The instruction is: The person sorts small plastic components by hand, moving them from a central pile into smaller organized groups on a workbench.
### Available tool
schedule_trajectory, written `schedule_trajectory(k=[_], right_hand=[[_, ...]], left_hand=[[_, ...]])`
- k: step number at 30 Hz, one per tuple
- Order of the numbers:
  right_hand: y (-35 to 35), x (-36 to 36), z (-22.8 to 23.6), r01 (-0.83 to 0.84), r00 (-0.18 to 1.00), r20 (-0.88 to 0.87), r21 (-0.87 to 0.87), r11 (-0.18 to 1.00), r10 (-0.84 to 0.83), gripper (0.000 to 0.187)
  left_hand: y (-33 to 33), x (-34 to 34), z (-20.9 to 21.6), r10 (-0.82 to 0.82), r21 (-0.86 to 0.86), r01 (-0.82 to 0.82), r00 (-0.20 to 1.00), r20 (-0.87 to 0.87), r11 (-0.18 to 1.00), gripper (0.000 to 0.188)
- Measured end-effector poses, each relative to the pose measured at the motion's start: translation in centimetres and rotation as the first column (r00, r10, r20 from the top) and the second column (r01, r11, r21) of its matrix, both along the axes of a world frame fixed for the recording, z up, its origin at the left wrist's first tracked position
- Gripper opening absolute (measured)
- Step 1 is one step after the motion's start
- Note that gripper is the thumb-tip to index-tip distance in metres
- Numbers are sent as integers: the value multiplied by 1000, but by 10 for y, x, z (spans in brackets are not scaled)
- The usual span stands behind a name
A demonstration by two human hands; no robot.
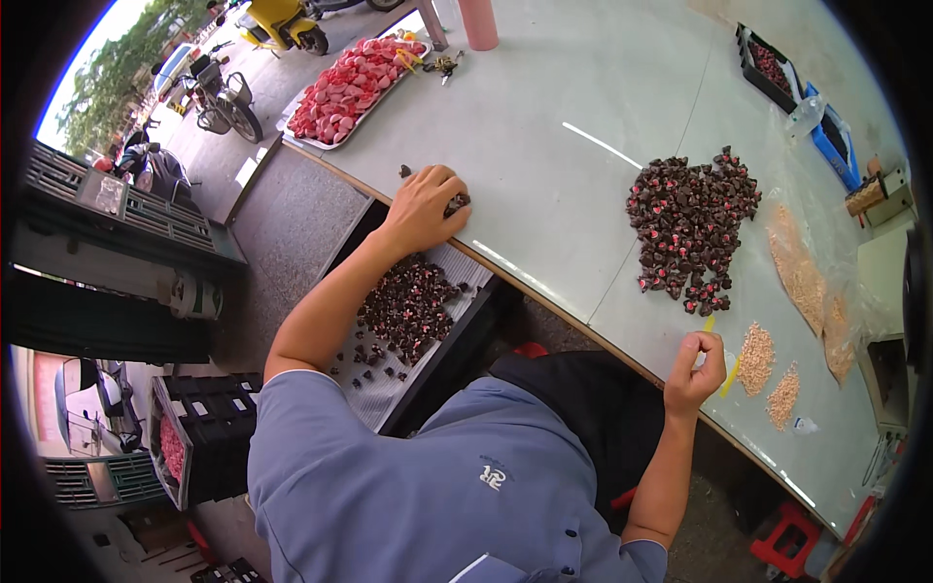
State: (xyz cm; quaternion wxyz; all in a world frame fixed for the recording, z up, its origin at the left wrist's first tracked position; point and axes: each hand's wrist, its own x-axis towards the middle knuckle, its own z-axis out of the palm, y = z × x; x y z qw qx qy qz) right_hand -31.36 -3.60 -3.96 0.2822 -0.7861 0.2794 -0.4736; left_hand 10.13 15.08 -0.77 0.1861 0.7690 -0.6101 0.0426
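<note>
At the table's near edge my left hand [425, 206] is curled round a few small dark brown pieces [457, 204]. One more dark piece [405, 171] lies just beyond its knuckles. Beneath that hand, a tray [374, 413] with a ridged light bottom holds a heap of dark pieces with pink spots [408, 306]. My right hand [695, 369] is closed on a thin yellow stick [731, 377], whose ends show on both sides of the fist. A large pile of dark and pink pieces [688, 228] is on the table beyond it. Two small heaps of pale beige bits [755, 360] lie to its right.
A white tray of pink and red pieces [340, 92] sits at the table's far left, beside keys [445, 66] and a pink cup [478, 21]. Clear bags of beige bits [797, 267], a black box [768, 66] and a blue box [834, 146] line the right side.
</note>
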Motion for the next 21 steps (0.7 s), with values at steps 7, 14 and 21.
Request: schedule_trajectory(k=[7,14,21], right_hand=[[0,-4,-5,-8,1000,19,52,999,7,9],[2,-3,-1,4,1000,5,27,1000,-4,11],[-1,8,4,-8,998,70,29,1000,6,9]], left_hand=[[60,4,28,240,-34,-238,967,83,971,33],[14,53,-3,288,4,-288,955,-73,958,24],[75,34,0,284,-126,-275,957,62,953,13]])
